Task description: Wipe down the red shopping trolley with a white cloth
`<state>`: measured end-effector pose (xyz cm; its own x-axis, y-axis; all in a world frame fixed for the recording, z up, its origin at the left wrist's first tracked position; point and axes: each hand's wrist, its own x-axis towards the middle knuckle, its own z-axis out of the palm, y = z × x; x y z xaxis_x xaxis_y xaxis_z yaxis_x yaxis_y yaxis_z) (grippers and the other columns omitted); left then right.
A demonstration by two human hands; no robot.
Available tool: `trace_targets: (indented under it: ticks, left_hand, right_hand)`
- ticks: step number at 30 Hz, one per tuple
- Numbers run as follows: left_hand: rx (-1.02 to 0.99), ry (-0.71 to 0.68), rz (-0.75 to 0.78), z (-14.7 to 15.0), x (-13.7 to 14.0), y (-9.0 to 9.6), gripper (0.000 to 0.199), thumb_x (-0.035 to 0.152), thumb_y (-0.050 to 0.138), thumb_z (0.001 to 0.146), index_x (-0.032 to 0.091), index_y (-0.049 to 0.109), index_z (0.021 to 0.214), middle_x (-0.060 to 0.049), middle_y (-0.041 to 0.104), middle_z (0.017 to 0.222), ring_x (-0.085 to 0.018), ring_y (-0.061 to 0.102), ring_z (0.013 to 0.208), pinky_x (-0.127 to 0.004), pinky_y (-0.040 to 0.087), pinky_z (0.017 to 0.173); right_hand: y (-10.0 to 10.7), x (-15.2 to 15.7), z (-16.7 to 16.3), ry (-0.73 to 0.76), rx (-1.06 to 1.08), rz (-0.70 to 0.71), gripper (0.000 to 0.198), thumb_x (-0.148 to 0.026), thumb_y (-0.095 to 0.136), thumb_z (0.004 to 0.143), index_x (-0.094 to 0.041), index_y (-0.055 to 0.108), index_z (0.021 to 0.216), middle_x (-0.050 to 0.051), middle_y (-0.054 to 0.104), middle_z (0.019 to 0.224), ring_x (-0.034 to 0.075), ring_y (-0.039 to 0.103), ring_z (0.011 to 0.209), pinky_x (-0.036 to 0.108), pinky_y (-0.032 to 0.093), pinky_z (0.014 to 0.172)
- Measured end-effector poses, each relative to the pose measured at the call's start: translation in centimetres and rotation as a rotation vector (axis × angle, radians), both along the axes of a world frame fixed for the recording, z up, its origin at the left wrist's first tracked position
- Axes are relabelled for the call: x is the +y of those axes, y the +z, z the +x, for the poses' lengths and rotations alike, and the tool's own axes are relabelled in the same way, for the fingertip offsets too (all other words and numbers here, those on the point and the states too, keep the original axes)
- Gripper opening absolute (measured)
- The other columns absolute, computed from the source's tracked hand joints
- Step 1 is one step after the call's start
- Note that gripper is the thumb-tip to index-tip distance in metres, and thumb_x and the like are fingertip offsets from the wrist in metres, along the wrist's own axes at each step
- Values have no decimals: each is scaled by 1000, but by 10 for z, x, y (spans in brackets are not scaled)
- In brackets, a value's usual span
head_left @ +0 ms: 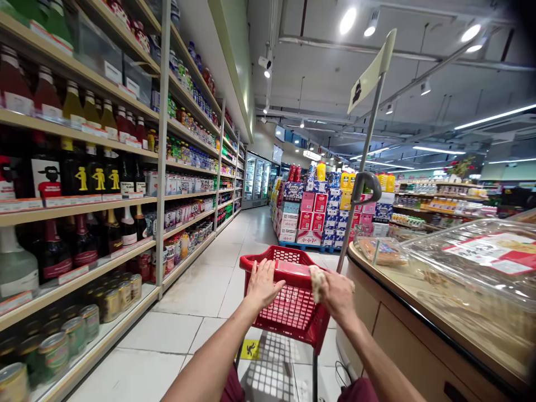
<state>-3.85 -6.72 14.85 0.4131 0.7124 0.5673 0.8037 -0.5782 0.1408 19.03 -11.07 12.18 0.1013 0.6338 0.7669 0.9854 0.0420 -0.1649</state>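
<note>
A red plastic shopping cart (288, 310) stands right in front of me, its basket walls full of square holes. My left hand (263, 282) lies flat with fingers stretched out over the left part of the cart's handle (295, 272). At the handle's right end, my right hand (337, 293) is closed around a crumpled whitish cloth (318, 283). The cloth touches the handle there. A metal pole (368, 137) carrying a grey hook-shaped grip and a small flag rises beyond my right hand; its lower end is hidden.
Shelves of bottles and cans (109, 201) line the left side. A counter (389, 324) with clear plastic covers stands close on the right. Ahead are stacked drink cartons (312, 215) and glass-door fridges (256, 176). White floor tiles (188, 296) run between, with a yellow floor sticker (250, 349).
</note>
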Motion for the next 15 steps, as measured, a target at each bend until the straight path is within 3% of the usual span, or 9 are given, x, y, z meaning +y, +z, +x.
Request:
trace_targets:
  ticks: [4, 6, 11, 13, 15]
  left_hand:
    - [38, -22, -21, -3, 0, 1, 58, 46, 37, 81, 12, 36, 127, -12, 41, 132, -24, 28, 126, -46, 16, 105]
    - [53, -23, -32, -5, 1, 1, 57, 46, 36, 81, 13, 34, 128, -11, 40, 133, -24, 28, 126, -46, 16, 106]
    - [79, -5, -68, -4, 1, 2, 60, 47, 33, 82, 11, 31, 130, -10, 36, 136, -22, 23, 128, -43, 10, 108]
    - [86, 16, -88, -2, 0, 3, 62, 48, 32, 82, 10, 30, 130, -10, 34, 137, -22, 21, 129, -44, 8, 108]
    - [97, 27, -100, -2, -1, 5, 63, 49, 31, 82, 10, 28, 131, -10, 33, 138, -23, 19, 130, -44, 8, 108]
  right_hand:
    - [7, 14, -51, 122, -110, 79, 40, -39, 35, 84, -21, 52, 116, 7, 52, 121, 23, 43, 112, 41, 28, 95]
    - [7, 12, -41, 125, -127, 82, 37, -38, 34, 85, -23, 54, 113, 5, 54, 118, 22, 45, 110, 40, 28, 95]
    - [-8, -7, 37, -23, -43, 91, 42, -37, 26, 87, -18, 60, 102, 8, 61, 105, 20, 54, 96, 38, 36, 87]
    - [-12, -6, 38, -55, -23, 119, 43, -37, 24, 87, -16, 60, 100, 9, 61, 106, 21, 53, 97, 39, 36, 87]
    - [-14, 2, 14, -13, -43, 155, 42, -37, 25, 87, -17, 59, 104, 9, 60, 109, 21, 51, 103, 39, 35, 90]
